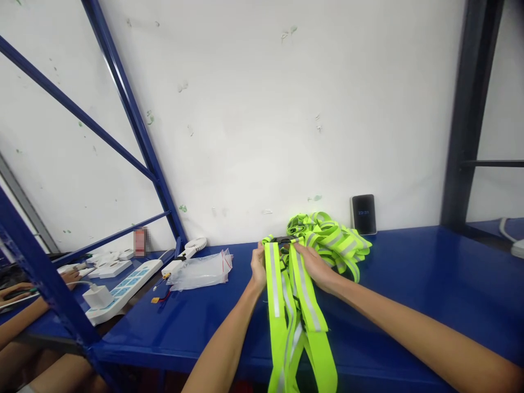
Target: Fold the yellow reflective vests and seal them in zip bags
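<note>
A neon yellow-green reflective vest made of straps [313,305] with silver stripes hangs from both hands over the front edge of the blue table [196,325]. My left hand [257,266] is closed around its upper left strap. On the other side, the fingers of my right hand [314,266] are closed on the right strap. A black buckle piece [282,239] shows between the hands at the top, partly covered by the straps. Just behind my right hand lies a heap of similar reflective straps [335,240], loosely tangled.
A phone [364,214] leans against the white wall at the back. To the left lie clear plastic bags [202,270], a small white fan [195,245] and a power strip [126,292]. Beyond the blue frame post [45,278], another person's arm [24,322] rests by white boxes [115,268].
</note>
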A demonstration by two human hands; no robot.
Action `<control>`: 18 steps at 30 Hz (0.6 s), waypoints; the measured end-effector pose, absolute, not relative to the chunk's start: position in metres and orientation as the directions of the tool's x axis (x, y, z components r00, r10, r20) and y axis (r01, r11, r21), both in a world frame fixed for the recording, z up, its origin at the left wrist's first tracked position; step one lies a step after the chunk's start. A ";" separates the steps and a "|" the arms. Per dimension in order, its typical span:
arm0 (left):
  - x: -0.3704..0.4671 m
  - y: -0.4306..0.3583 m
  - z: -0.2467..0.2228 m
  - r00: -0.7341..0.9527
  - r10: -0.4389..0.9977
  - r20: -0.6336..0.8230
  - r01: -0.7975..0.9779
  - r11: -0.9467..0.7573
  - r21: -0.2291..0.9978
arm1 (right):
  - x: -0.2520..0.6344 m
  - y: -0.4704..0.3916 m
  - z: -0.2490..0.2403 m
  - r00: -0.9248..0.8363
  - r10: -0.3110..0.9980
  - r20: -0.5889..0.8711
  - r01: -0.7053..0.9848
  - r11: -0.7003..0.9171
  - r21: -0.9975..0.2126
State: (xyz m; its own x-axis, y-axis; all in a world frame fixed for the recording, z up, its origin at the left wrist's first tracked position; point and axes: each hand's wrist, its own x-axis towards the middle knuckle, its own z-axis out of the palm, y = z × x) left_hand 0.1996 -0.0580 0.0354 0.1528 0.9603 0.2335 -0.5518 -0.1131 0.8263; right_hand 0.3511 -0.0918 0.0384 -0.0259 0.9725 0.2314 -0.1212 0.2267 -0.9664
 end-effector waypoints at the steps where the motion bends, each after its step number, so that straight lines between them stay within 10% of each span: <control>1: 0.199 -0.060 0.034 0.179 0.946 0.270 -0.543 -0.134 0.829 | 0.352 -0.092 0.038 0.011 0.983 0.184 -0.159 0.184 -0.970; 10: 0.202 -0.055 0.026 0.175 0.892 0.416 -0.273 -0.362 0.891 | 0.351 -0.092 0.030 0.085 0.979 0.185 -0.372 0.204 -0.906; 18: 0.204 -0.053 0.022 0.258 0.931 0.260 -0.384 -0.148 0.911 | 0.353 -0.089 0.028 0.024 0.977 0.211 -0.356 0.206 -0.911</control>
